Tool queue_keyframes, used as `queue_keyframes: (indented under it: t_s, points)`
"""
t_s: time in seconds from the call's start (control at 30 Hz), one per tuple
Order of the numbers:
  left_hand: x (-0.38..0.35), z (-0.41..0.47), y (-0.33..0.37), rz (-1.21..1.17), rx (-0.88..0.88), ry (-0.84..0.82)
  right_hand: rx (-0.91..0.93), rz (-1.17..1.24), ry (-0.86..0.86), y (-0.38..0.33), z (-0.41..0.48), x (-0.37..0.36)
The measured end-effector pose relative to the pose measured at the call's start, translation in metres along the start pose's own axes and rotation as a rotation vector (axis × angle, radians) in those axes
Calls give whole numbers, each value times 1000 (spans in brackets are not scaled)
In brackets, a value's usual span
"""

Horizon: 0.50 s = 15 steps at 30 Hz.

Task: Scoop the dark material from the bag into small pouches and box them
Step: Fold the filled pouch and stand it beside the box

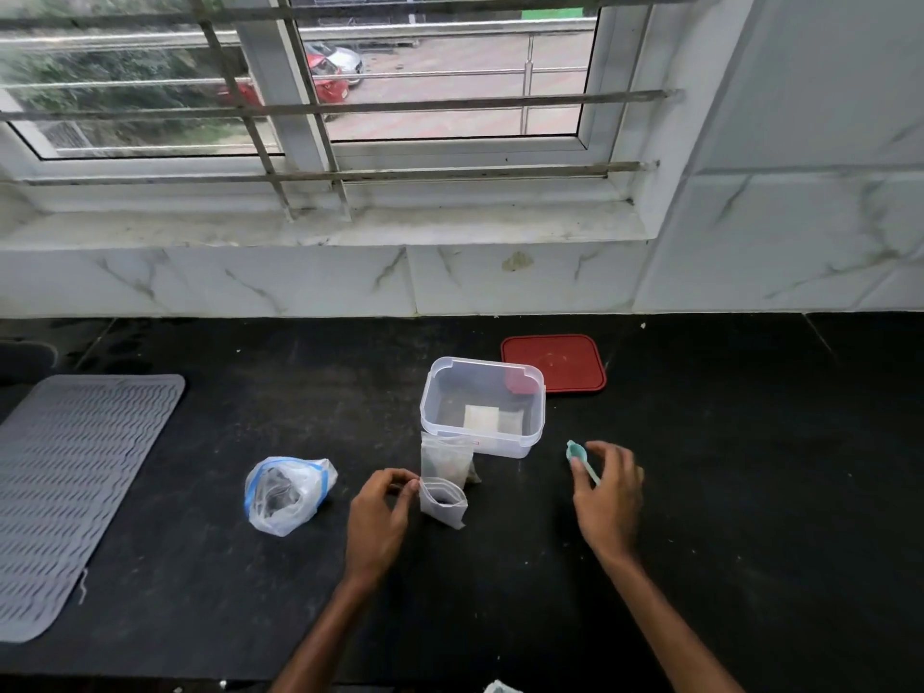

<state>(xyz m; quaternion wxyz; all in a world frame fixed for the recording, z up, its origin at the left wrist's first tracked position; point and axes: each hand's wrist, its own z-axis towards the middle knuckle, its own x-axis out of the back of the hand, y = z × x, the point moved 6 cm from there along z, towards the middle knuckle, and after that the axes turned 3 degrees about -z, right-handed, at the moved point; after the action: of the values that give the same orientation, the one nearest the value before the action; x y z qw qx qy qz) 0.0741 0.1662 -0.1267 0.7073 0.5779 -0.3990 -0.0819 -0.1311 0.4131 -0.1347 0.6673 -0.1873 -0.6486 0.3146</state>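
Pinching the top-left edge of the small pouch [446, 516] with our left hand [380, 512], wrist low over the counter [725, 492]. Our right hand [607, 492] sits to the right, fingers curled round the teal scoop [580, 457], bowl pointing away. The pouch stands open, dark material [443, 500] inside, just in front of the clear box [482, 387]. The bag [285, 492] lies to our left.
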Motion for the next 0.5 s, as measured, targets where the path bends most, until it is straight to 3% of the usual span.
queue_keyframes:
  t_s: [0.07,0.13,0.27,0.5]
  points:
    - [-1,-1,-1,-18,8,-10,227,121,-52,-39,-19,-3]
    - [-6,-4,0,-68,16,-35,391,183,-214,-71,-38,-15]
    - [-7,-6,-1,-87,-11,-92,484,-4,-555,-105,-69,-52]
    - [-2,-8,-4,-62,-33,-67,487,-109,-544,-113,-70,-75]
